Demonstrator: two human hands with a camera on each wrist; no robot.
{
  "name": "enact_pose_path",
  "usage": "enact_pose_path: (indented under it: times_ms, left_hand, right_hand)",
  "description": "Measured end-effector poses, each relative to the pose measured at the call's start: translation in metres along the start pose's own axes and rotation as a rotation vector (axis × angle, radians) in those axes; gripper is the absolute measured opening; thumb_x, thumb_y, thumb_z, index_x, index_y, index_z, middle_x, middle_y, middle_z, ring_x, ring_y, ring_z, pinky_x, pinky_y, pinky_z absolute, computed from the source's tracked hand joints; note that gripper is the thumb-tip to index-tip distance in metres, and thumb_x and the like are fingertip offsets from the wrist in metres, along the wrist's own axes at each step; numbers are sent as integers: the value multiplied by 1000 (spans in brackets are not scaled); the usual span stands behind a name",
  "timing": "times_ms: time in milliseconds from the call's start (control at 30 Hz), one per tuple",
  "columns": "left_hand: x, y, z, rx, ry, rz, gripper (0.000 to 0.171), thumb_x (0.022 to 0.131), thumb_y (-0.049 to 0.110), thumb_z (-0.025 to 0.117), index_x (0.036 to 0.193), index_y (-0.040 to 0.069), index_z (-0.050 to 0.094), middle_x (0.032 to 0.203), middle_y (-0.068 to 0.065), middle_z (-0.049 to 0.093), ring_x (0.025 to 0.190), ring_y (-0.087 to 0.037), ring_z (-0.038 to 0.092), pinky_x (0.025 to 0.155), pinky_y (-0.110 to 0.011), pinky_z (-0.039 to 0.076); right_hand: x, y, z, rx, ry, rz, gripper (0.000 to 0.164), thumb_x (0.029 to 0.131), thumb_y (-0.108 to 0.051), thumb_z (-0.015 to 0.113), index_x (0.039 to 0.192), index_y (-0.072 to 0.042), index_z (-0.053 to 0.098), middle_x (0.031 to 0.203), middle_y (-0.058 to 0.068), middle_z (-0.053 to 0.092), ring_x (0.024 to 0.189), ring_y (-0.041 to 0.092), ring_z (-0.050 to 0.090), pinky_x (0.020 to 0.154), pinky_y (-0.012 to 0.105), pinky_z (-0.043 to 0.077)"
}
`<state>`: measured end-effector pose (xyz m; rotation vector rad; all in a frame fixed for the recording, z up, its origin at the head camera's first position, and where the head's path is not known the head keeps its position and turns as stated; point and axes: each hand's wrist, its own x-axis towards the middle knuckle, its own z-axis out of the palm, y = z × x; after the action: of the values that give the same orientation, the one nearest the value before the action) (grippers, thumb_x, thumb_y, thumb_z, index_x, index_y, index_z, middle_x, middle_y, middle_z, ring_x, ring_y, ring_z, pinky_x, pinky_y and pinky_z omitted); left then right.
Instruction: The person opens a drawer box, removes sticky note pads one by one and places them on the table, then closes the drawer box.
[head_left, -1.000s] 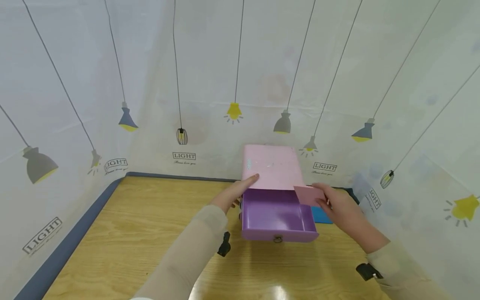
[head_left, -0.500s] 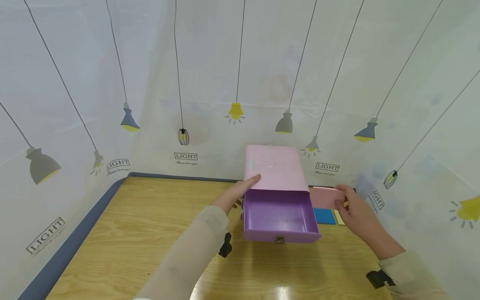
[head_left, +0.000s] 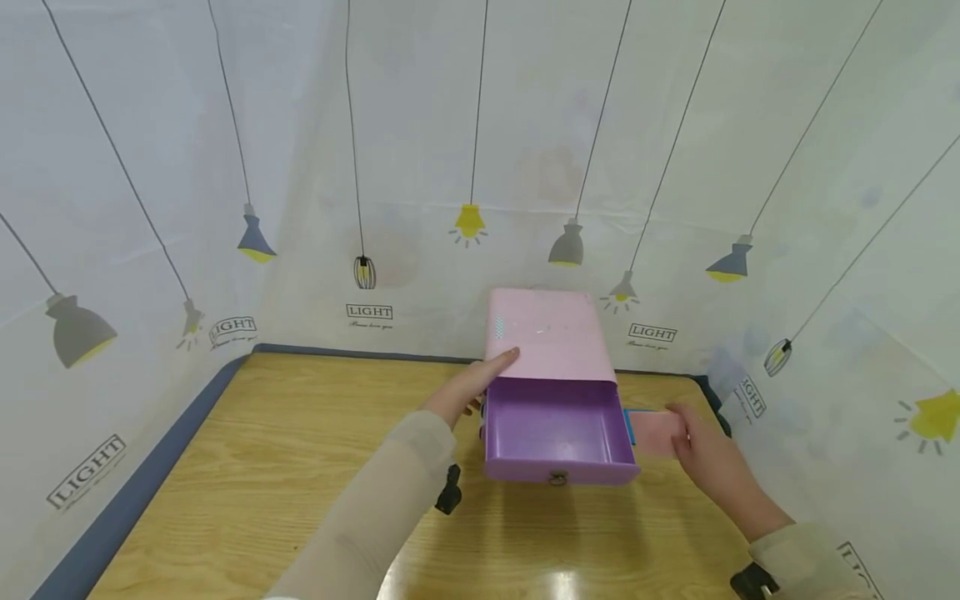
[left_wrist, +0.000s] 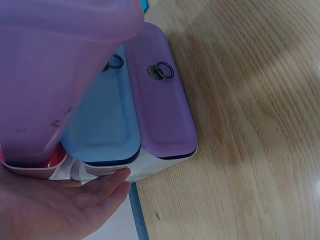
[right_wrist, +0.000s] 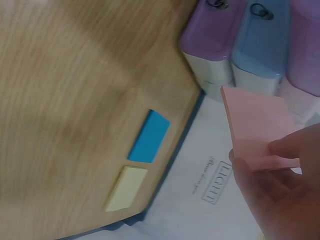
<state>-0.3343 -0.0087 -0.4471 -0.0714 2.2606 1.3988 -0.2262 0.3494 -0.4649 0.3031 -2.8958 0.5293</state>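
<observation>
A small drawer cabinet with a pink top [head_left: 551, 333] stands against the back wall. Its top purple drawer [head_left: 525, 472] is pulled far out, and bare inside. My left hand [head_left: 467, 390] rests on the cabinet's left edge, thumb on top and fingers along the side. Beside the drawer, my right hand [head_left: 708, 457] pinches a pink sticky-note pad [head_left: 654, 433] between thumb and fingers. In the right wrist view the pad is clear of the table, tilted. A blue sticky-note pad [right_wrist: 150, 136] and a pale yellow one [right_wrist: 126, 188] lie on the table.
Below the open drawer sit a shut blue drawer [left_wrist: 105, 115] and a shut purple drawer [left_wrist: 162, 100], each with a ring pull. The wooden table [head_left: 315, 433] meets a white backdrop [head_left: 420, 167] printed with hanging lamps.
My right hand has carried the pink pad from over the drawer's right corner out to the right, then down beside the drawer. The left hand has stayed on the cabinet.
</observation>
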Motion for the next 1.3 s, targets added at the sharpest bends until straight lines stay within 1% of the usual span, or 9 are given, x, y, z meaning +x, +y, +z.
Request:
enact_pose_path:
  times_ms: [67, 200, 300, 367, 567, 767, 900, 1200, 1300]
  left_hand:
    - [-1, 0, 0, -4, 0, 1, 105, 77, 85, 43, 143, 4, 44, 123, -18, 56, 100, -35, 54, 94, -57, 41]
    - [-2, -1, 0, -7, -1, 2, 105, 76, 86, 44, 144, 6, 44, 124, -17, 56, 100, -35, 54, 93, -56, 41]
    - [-1, -1, 0, 1, -6, 3, 105, 76, 86, 43, 144, 6, 43, 124, -17, 55, 100, -35, 54, 93, -55, 42]
    - [0, -1, 1, 0, -10, -3, 105, 76, 86, 43, 144, 6, 43, 123, -17, 56, 100, -35, 54, 93, -55, 42]
    - [2, -1, 1, -1, -8, -7, 105, 75, 87, 45, 143, 6, 44, 120, -16, 57, 99, -34, 54, 94, -56, 41]
    - [-2, -2, 1, -20, -3, 6, 104, 74, 87, 45, 141, 8, 47, 116, -14, 58, 98, -33, 54, 93, -54, 42]
    - [-5, -2, 0, -28, -2, 8, 104, 74, 87, 45, 141, 8, 46, 118, -14, 57, 99, -33, 53, 94, -54, 41]
    - [-3, -3, -1, -26, 1, -4, 105, 74, 88, 45, 142, 8, 45, 119, -14, 57, 98, -33, 53, 94, -54, 41]
    - [0, -2, -1, -11, 1, -3, 107, 74, 88, 44, 143, 6, 44, 119, -15, 57, 98, -34, 54, 94, -56, 41]
  right_hand:
    - [-1, 5, 5, 5, -21, 21, 41, 95, -2, 57, 132, 7, 42, 103, 30, 64, 83, 38, 65, 66, 50, 54]
    - [-4, 16, 18, -14, -84, 72, 40, 95, -1, 54, 131, 9, 39, 87, 22, 64, 71, 29, 61, 59, 42, 52]
    - [-9, 25, 29, -14, -153, 99, 38, 95, -1, 52, 129, 10, 38, 69, 9, 56, 57, 18, 50, 49, 33, 43]
    - [-12, 30, 35, 15, -185, 103, 39, 94, 1, 53, 128, 11, 37, 66, 6, 53, 56, 17, 49, 49, 32, 41]
    - [-16, 40, 51, 49, -218, 178, 41, 90, 4, 59, 124, 12, 37, 92, 26, 63, 79, 31, 63, 66, 45, 54]
    - [-11, 52, 62, 41, -214, 239, 45, 90, 4, 59, 125, 15, 33, 87, 21, 60, 71, 24, 57, 61, 39, 51]
    - [-6, 59, 67, 39, -238, 287, 45, 90, 4, 60, 124, 17, 34, 90, 23, 60, 75, 25, 58, 64, 41, 52]
    - [-1, 78, 87, 6, -277, 335, 46, 92, -1, 58, 127, 19, 38, 108, 37, 57, 101, 47, 58, 83, 55, 49]
    - [-2, 83, 91, 16, -262, 354, 45, 91, -2, 58, 127, 18, 40, 109, 37, 57, 101, 48, 57, 84, 56, 48]
